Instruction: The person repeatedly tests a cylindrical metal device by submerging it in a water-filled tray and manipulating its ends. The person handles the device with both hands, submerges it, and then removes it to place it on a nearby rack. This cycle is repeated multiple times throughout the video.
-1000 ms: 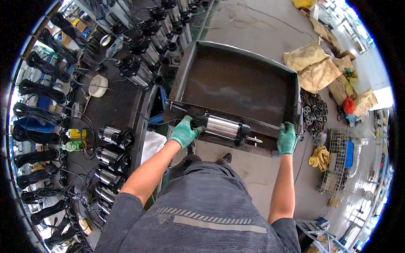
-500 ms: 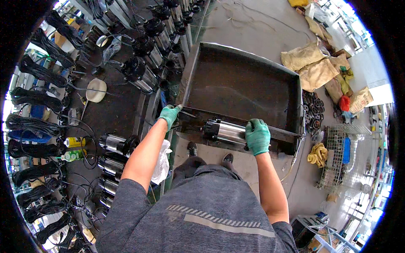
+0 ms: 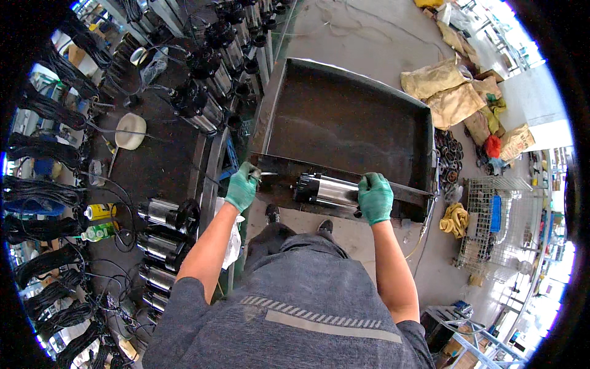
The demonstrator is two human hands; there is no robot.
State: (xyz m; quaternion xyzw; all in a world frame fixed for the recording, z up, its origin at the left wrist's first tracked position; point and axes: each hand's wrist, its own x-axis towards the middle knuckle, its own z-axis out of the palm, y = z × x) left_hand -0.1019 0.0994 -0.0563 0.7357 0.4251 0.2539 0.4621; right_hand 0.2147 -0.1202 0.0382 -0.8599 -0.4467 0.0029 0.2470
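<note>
A submersible pump [image 3: 329, 190] with a shiny steel body and black end lies on its side across the near ledge of a large dark metal trough [image 3: 270, 117]. My right hand [image 3: 375, 198], in a green glove, is wrapped round the pump's right end. Off the pump's black left end is my left hand [image 3: 242, 188], also green-gloved. Its fingers are closed on a slim metal rod [image 3: 265, 173] whose bright tip points right toward the pump. The rest of the rod is hidden in the glove, so its exact kind does not show.
On the left bench [image 3: 166, 141] lie several steel pumps [image 3: 161, 213], coiled black cables [image 3: 46, 147], a white round-headed mallet [image 3: 131, 131], a yellow can [image 3: 100, 211] and a green bottle [image 3: 98, 231]. Right of the trough are sacks [image 3: 455, 104], black rings [image 3: 450, 157] and a wire cage [image 3: 491, 215].
My left hand has moved slightly down from the trough's left rim, with the rod still in it. My right hand stays on the pump, which has hardly moved.
</note>
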